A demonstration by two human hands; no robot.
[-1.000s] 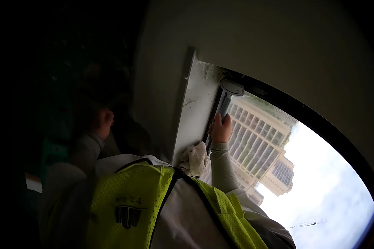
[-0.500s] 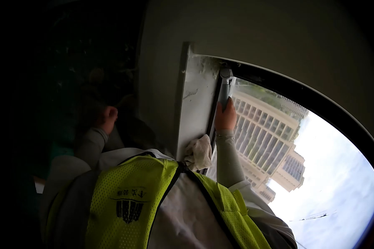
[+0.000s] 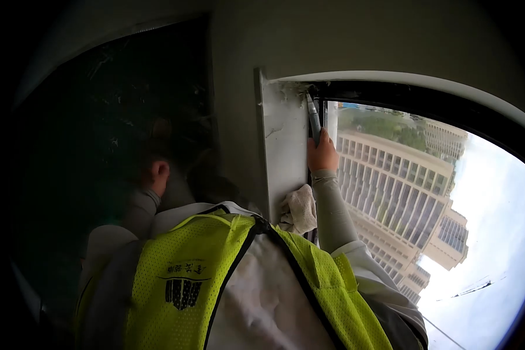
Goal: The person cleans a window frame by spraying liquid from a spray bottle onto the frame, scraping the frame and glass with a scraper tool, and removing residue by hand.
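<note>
My right hand (image 3: 323, 154) is closed around the grey handle of a scraper-like tool (image 3: 314, 116). The tool points up the view, its narrow-looking end at the corner where the pale sill (image 3: 286, 143) meets the dark window frame (image 3: 391, 90). A crumpled, dirty whitish cloth (image 3: 300, 210) lies on the sill below this hand, beside my forearm. My left hand (image 3: 157, 176) is curled in the dim area at left; what it holds, if anything, is hidden.
Smears and residue mark the sill's upper end. A plain wall (image 3: 236, 116) borders the sill. Beyond the glass stand tall buildings (image 3: 391, 186), with trees and sky. My yellow vest (image 3: 186, 286) fills the lower view. Dark green material (image 3: 81, 134) is at left.
The tool has turned from showing its broad head to a narrow, edge-on look at the corner. My right hand has moved slightly up the view. The view has shifted, showing more of the buildings.
</note>
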